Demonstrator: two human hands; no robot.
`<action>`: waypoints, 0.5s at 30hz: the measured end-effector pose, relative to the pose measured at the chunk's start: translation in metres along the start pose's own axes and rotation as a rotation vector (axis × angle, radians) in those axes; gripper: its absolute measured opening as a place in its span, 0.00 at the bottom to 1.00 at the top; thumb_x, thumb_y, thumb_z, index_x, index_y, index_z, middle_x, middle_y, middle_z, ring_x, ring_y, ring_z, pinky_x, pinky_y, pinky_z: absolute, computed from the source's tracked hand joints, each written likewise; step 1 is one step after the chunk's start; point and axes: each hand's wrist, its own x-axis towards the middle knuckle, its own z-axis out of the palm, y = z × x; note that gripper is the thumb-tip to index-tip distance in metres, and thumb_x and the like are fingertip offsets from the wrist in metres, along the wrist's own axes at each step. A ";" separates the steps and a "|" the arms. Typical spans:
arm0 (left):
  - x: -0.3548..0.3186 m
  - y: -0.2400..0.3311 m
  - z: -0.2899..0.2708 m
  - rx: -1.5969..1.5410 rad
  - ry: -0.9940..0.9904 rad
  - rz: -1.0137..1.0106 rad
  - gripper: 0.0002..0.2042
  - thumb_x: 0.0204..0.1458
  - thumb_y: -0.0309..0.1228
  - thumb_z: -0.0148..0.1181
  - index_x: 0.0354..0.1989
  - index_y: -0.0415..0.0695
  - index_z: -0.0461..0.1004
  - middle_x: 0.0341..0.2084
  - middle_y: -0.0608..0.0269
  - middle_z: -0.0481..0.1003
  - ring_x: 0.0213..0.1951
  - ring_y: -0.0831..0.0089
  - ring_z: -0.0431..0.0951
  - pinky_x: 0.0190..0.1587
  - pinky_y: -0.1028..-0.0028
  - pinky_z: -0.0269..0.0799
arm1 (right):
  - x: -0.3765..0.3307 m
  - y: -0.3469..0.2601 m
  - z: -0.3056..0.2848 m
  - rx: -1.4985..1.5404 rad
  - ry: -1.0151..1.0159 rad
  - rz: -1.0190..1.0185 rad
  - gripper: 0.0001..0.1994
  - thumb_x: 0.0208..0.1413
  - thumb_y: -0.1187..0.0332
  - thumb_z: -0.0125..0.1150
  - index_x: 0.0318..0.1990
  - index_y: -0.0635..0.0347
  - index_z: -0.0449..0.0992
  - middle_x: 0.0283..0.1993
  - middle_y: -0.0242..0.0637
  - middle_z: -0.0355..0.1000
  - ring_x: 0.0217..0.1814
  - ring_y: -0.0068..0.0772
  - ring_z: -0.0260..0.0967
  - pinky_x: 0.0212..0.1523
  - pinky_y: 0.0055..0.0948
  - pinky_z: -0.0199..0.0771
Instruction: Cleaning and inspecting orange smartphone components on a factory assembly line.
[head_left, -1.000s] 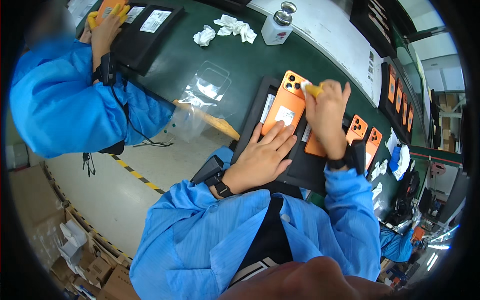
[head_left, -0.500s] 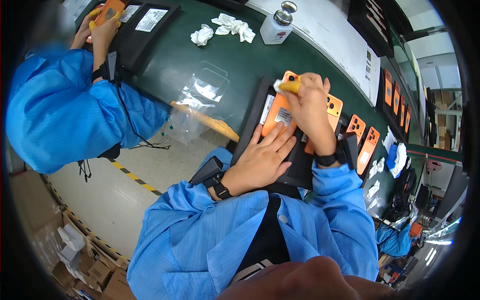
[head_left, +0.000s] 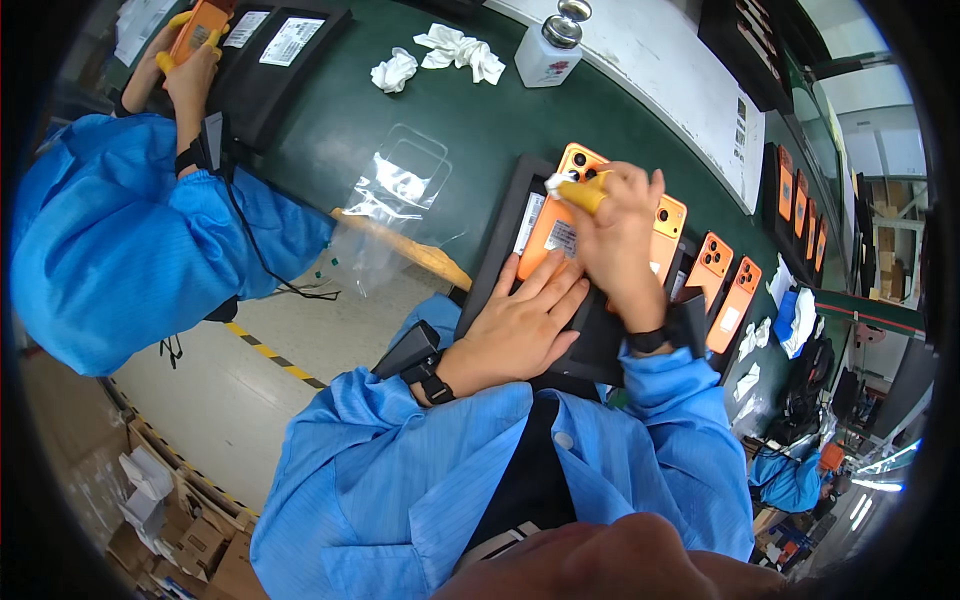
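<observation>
In front of me an orange phone (head_left: 537, 262) lies back side up on a black foam tray (head_left: 482, 287), with a pale label on its back. My left hand (head_left: 520, 322) rests on the phone's lower end, fingers stretched out flat. My right hand (head_left: 622, 240), with yellow finger covers, is closed on a small white wipe (head_left: 555, 184) just below the phone's camera end. Whether the wipe touches the phone cannot be made out. Beside it, a second orange phone (head_left: 666, 243) is partly hidden behind my right hand.
Further right lie two orange phones (head_left: 713, 257). A white pump bottle (head_left: 547, 55) and crumpled tissues (head_left: 460, 52) are at the back. Clear plastic packaging (head_left: 400, 180) lies left of the tray. At far left a co-worker's hands hold another orange phone (head_left: 205, 22).
My right hand has shifted slightly downward with the wipe, away from the phone's camera end. My left hand stays flat on the phone. The co-worker's hands have moved a little.
</observation>
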 end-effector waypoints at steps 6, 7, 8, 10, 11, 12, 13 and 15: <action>-0.003 0.001 -0.002 0.020 0.006 0.006 0.31 0.56 0.44 0.61 0.66 0.44 0.67 0.69 0.57 0.61 0.72 0.56 0.56 0.70 0.43 0.48 | 0.035 0.006 0.016 -0.168 0.173 0.043 0.06 0.52 0.66 0.67 0.38 0.48 0.86 0.39 0.34 0.72 0.54 0.42 0.66 0.60 0.75 0.54; -0.002 0.000 -0.001 0.003 0.019 0.012 0.30 0.56 0.44 0.61 0.65 0.43 0.68 0.69 0.57 0.62 0.72 0.56 0.56 0.70 0.44 0.48 | 0.030 0.015 0.016 -0.205 0.186 0.094 0.07 0.52 0.65 0.67 0.39 0.48 0.86 0.39 0.34 0.72 0.54 0.42 0.66 0.60 0.74 0.54; -0.002 -0.002 -0.002 0.007 0.023 0.010 0.30 0.56 0.44 0.61 0.65 0.43 0.68 0.69 0.57 0.62 0.72 0.56 0.56 0.70 0.44 0.48 | 0.025 0.024 0.016 -0.236 0.200 0.136 0.07 0.53 0.65 0.67 0.39 0.48 0.85 0.39 0.34 0.72 0.54 0.42 0.66 0.60 0.72 0.55; -0.001 -0.002 0.000 0.009 0.015 0.009 0.29 0.56 0.44 0.61 0.64 0.43 0.69 0.69 0.57 0.63 0.72 0.56 0.56 0.70 0.43 0.48 | -0.001 0.027 0.009 -0.202 0.162 0.170 0.09 0.50 0.67 0.66 0.40 0.48 0.85 0.40 0.33 0.70 0.53 0.42 0.67 0.61 0.72 0.52; -0.001 -0.001 0.003 0.019 0.002 0.014 0.29 0.56 0.45 0.61 0.64 0.43 0.69 0.69 0.57 0.63 0.72 0.56 0.56 0.70 0.43 0.47 | -0.014 0.019 0.007 -0.181 0.160 0.126 0.11 0.48 0.68 0.66 0.40 0.47 0.85 0.40 0.32 0.70 0.53 0.42 0.67 0.62 0.73 0.51; 0.001 -0.002 0.004 0.012 0.002 0.024 0.29 0.56 0.45 0.61 0.64 0.43 0.69 0.69 0.57 0.63 0.72 0.56 0.56 0.70 0.43 0.47 | -0.021 0.008 0.007 -0.161 0.157 0.084 0.13 0.45 0.70 0.66 0.41 0.46 0.85 0.40 0.31 0.69 0.53 0.42 0.66 0.63 0.74 0.50; 0.001 -0.001 0.004 0.022 0.013 0.022 0.29 0.56 0.45 0.61 0.64 0.43 0.69 0.69 0.58 0.62 0.72 0.56 0.56 0.70 0.42 0.47 | -0.024 0.001 0.007 -0.100 0.132 0.002 0.16 0.41 0.72 0.66 0.41 0.45 0.85 0.39 0.31 0.68 0.53 0.40 0.66 0.63 0.76 0.49; -0.001 0.000 0.004 0.046 0.020 -0.004 0.29 0.55 0.45 0.61 0.64 0.43 0.69 0.69 0.58 0.62 0.72 0.56 0.57 0.70 0.43 0.47 | -0.004 -0.005 0.011 -0.131 0.101 0.012 0.13 0.44 0.69 0.68 0.40 0.45 0.86 0.39 0.31 0.70 0.53 0.41 0.66 0.63 0.78 0.48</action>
